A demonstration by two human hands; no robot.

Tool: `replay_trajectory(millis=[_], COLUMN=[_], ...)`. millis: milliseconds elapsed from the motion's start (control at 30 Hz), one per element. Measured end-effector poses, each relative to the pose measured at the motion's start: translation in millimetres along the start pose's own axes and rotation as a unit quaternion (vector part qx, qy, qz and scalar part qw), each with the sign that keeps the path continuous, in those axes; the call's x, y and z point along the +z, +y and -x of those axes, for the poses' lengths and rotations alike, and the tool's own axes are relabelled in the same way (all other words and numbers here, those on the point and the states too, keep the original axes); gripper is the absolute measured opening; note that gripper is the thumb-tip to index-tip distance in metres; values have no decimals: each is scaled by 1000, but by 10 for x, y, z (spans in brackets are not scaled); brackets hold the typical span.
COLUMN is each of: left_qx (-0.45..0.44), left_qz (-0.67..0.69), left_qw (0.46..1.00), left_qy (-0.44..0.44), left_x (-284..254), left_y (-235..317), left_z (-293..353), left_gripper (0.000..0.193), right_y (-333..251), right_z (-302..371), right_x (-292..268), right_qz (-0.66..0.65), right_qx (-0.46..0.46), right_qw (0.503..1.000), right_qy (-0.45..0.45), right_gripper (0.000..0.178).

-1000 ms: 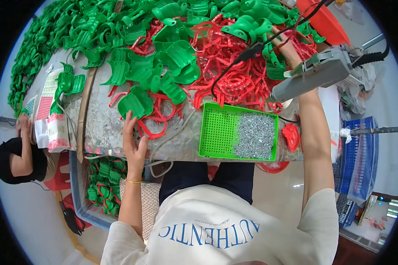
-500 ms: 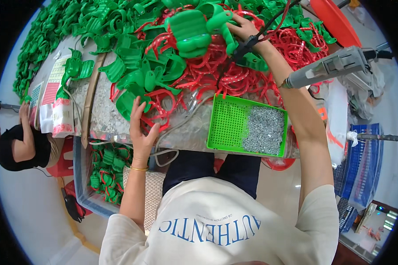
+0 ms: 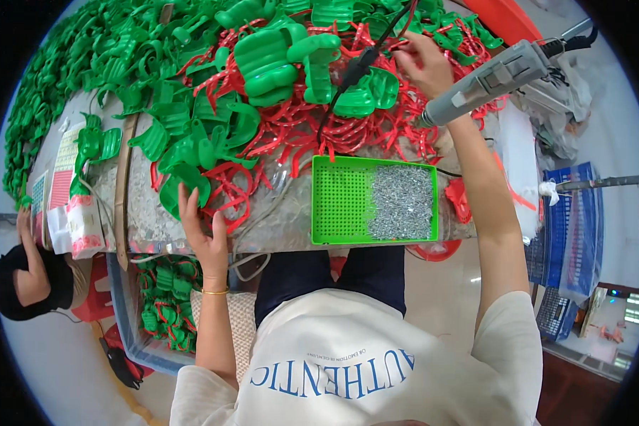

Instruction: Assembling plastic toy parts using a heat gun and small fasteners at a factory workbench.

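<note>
My left hand is open at the near edge of the table, fingers spread beside a curved green plastic piece. Farther right, my right hand reaches over the pile of red patterned straps. Its thumb and fingers are apart, and I make out nothing in them. A grey electric screwdriver hangs slantwise above that forearm. Larger green molded pieces lie on top of the straps, left of my right hand. In front of me, a bright green tray holds many small silver metal parts.
A heap of green pieces covers the far left. A black cable hangs over the straps. Below the table's left edge stands a bin of strapped green pieces. Another person sits at the left. Blue crates stand right.
My right hand has moved right, away from the upright green piece to the red straps. The left hand stays open near the same green piece. The whole view has shifted slightly.
</note>
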State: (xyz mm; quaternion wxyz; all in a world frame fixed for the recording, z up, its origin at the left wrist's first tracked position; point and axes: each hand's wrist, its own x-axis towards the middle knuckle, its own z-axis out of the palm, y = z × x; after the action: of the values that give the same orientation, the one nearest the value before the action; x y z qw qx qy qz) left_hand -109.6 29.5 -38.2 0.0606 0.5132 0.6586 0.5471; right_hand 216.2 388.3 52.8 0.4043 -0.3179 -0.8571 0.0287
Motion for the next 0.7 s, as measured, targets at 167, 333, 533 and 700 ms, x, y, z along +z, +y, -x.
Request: replay_trajectory(millis=[167,333,533,700], left_qx=[18,-9,6,20], left_qz=[92,6,-24,7], left_qw=[995,1000,999,998], left_qy=[-25,-26,-49,-52], left_x=[452,99,122,169], left_y=[-7,56,20,14], left_z=[-132,-31,-38,-61], left_gripper=[54,55,56,56], right_y=[2894,2562,3109,3037], right_z=[989,1059,910,435], right_x=[-1927,-1212,-662,-441], right_qz=[117,0,-58,-94], right_qx=[158,370,265,224], right_qw=[942,920,961,970], right_qy=[273,131,45,8], right_gripper=[51,53,38,34])
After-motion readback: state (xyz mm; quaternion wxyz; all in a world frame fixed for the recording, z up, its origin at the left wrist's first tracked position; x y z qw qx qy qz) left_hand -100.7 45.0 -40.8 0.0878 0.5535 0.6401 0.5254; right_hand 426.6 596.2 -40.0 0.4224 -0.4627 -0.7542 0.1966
